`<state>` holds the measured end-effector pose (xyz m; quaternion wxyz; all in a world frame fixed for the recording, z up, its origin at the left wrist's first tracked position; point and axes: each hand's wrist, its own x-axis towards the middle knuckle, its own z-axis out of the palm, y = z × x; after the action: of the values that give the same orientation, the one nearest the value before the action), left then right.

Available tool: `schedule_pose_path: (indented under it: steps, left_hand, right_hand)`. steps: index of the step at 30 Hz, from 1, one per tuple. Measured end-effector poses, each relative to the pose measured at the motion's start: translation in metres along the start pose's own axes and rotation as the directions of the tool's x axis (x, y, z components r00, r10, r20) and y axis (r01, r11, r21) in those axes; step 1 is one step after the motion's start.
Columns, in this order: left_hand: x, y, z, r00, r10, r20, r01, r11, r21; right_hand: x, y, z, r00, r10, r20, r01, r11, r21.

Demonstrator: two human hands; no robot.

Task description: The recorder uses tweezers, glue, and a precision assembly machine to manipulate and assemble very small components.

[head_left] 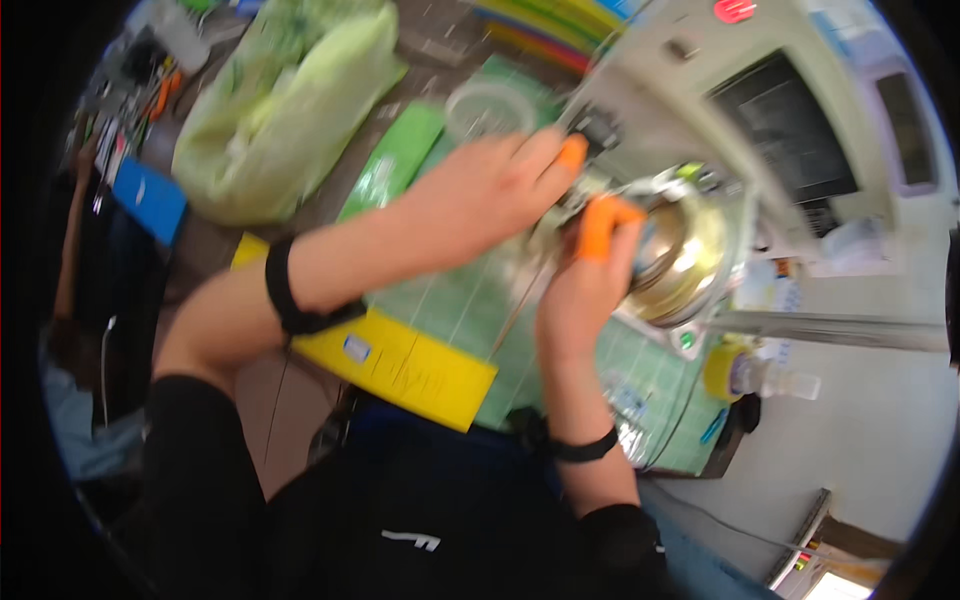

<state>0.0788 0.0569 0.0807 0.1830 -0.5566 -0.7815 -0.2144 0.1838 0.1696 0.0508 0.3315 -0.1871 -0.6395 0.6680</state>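
Note:
My left hand point(500, 185) reaches in from the left with its fingers bent together. An orange finger cot covers a fingertip. Close beside it, my right hand point(585, 290) is closed, with orange finger cots on its fingers. Between the hands lies a small blurred metallic part; what each hand pinches is smeared and partly hidden. A shiny brass-coloured round bowl-like part point(705, 255) sits just right of my right hand, on a machine. A thin brown strand point(522, 312) runs down from near the hands over the green mat point(470, 305).
A pale green plastic bag point(290, 120) stands at the upper left, near a green packet point(395, 160) and a clear round lid point(490, 108). A yellow card point(400, 370) lies along the near edge. A machine with a dark screen point(785, 125) and a yellow-based bottle point(745, 373) stand right.

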Motion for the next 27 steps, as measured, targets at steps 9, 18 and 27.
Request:
schedule_pose_path:
  steps: [9,18,27]
  left_hand:
    - [0.012,-0.024,0.011,0.878,0.321,-0.356,-0.300,0.947,0.114]
    - [0.004,-0.032,0.006,0.801,0.473,-0.367,-0.475,0.875,0.092]
    - [0.021,-0.024,0.006,0.958,-0.034,-0.284,-0.159,0.763,-0.627]
  right_hand:
    - [0.010,0.007,-0.007,0.994,-0.053,0.100,0.024,0.963,0.268]
    - [0.009,0.010,-0.010,0.986,-0.075,0.150,0.026,0.952,0.306]
    - [0.009,0.007,-0.007,0.986,-0.092,0.138,0.046,0.951,0.306]
